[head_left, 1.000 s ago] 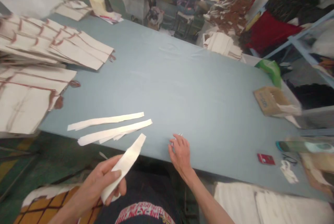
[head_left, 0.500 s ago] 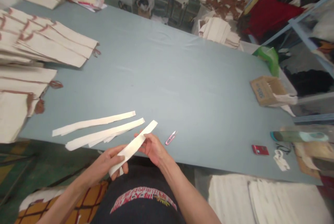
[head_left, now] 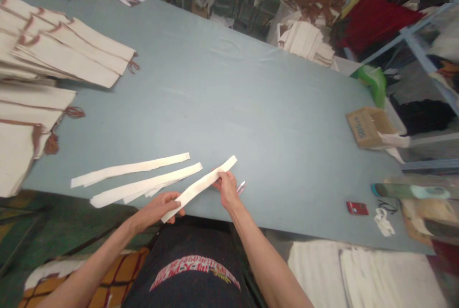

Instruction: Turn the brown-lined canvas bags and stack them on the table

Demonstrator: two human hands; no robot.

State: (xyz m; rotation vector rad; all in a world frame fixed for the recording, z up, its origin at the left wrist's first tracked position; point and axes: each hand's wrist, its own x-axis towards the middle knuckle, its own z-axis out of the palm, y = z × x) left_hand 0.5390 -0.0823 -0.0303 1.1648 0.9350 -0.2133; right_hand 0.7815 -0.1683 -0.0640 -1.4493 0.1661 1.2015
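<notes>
A cream fabric strip (head_left: pixel 201 185) is stretched slantwise between my two hands over the table's near edge. My left hand (head_left: pixel 167 206) pinches its lower left end, thumb on top. Near the upper right end, my right hand (head_left: pixel 226 186) grips the same strip, whose tip sticks out past the fingers. Left of the hands, more cream strips lie on the table: an upper one (head_left: pixel 131 168) and a fanned bunch (head_left: pixel 143 186) below it. Small pink snips (head_left: pixel 241 187) lie just right of my right hand, partly hidden by it.
Stacked cream fabric pieces with brown cords (head_left: pixel 82 54) cover the left of the blue-grey table (head_left: pixel 233 107). At the right are a cardboard box (head_left: pixel 366 127), a red case (head_left: pixel 357 208) and a green bottle (head_left: pixel 409 190). White cloth (head_left: pixel 366 274) lies below the near right edge.
Both hands have moved right with the strip, my right hand farther, so they are wider apart and more of the strip is stretched out. My right hand now partly covers the snips.
</notes>
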